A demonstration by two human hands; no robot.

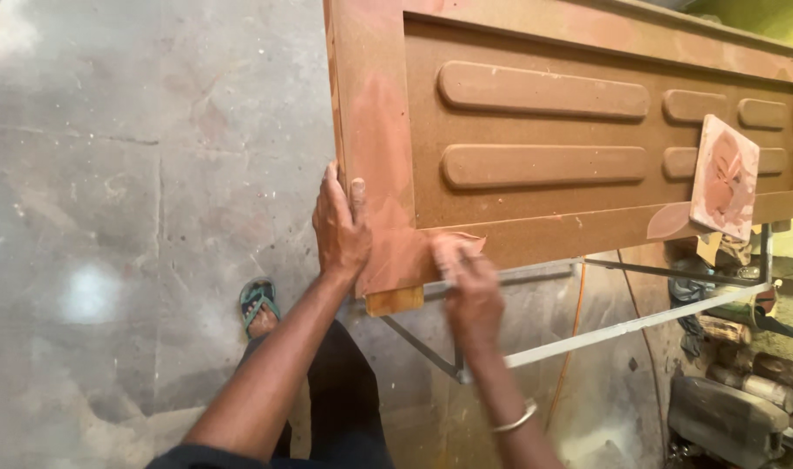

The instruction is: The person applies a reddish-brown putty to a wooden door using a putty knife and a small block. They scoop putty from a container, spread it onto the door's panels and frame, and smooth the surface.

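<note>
left hand [340, 227] flat on the near corner of the brown panelled door [535, 130], fingers pressed together, thumb over the edge. right hand [468, 278] blurred – fingers pinch a sheet of sandpaper [455, 243] against the lower rail. door lies on a metal stand [588, 334]. risk: the loose carved block [725, 178] could slide off if the door shakes. open concrete floor [110, 217] to the left; clutter crowds the right.
</note>
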